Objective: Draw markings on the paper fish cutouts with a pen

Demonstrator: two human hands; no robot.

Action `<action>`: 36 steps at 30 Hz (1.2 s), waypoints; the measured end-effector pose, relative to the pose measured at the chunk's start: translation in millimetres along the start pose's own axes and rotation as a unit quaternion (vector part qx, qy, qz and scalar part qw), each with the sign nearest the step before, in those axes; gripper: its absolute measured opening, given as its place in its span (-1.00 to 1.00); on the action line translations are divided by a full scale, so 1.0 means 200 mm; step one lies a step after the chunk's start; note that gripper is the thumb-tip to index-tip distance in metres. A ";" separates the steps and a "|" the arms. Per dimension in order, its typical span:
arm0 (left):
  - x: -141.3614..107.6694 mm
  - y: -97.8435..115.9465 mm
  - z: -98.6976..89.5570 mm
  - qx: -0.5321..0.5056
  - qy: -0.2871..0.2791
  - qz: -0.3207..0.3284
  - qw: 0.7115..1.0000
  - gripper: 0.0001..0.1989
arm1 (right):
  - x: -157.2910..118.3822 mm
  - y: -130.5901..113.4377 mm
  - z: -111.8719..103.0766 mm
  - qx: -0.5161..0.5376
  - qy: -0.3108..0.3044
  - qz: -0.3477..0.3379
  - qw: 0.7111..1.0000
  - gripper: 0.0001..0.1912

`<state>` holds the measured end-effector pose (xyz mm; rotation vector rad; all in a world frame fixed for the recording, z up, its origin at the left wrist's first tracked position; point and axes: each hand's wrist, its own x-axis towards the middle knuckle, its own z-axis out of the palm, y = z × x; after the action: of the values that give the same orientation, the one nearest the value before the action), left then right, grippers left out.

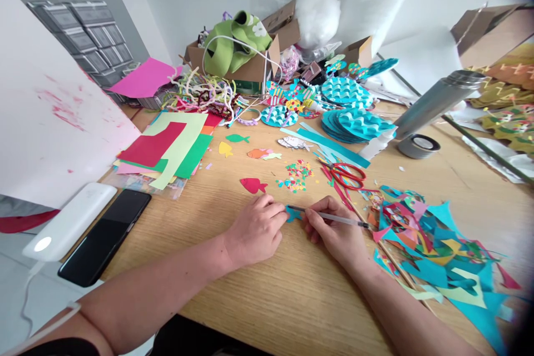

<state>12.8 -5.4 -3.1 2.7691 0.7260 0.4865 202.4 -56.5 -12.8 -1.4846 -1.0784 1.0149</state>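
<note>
A small blue paper fish (294,214) lies on the table, mostly covered by my hands. My left hand (256,229) rests with bent fingers close together, pressing the fish's left part down. In my right hand (334,231) is a pen (342,219) with a clear barrel, its tip end over the blue fish. Just beyond my left hand lies a red paper fish (253,185). Farther back are a green fish (237,138), a yellow one (225,149) and an orange one (258,153). Small colored paper bits (297,175) are heaped in front of my hands.
Red-handled scissors (346,175) lie beyond my right hand. Paper scraps (438,250) spread over the right side. Colored paper sheets (187,144), a phone (106,236) and a white device (70,222) are at left. A metal flask (438,103) leans near blue paper plates (354,122).
</note>
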 end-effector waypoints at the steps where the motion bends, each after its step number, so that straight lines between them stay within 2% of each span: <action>1: 0.00 0.00 0.00 0.000 -0.002 0.000 1.000 -0.70 | 0.00 0.00 0.00 0.006 0.003 0.000 1.000 -0.60; 10: 0.00 0.00 0.00 0.003 -0.005 -0.003 1.000 -0.70 | 0.00 0.03 -0.01 0.012 -0.001 0.000 1.000 -0.64; 36: 0.00 0.01 0.00 0.002 -0.003 0.002 1.000 -0.71 | 0.00 0.01 0.00 0.011 0.004 0.002 1.000 -0.60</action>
<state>13.4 -6.0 -2.0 2.7751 0.7208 0.4784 202.5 -56.6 -14.3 -1.4722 -1.0565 1.0190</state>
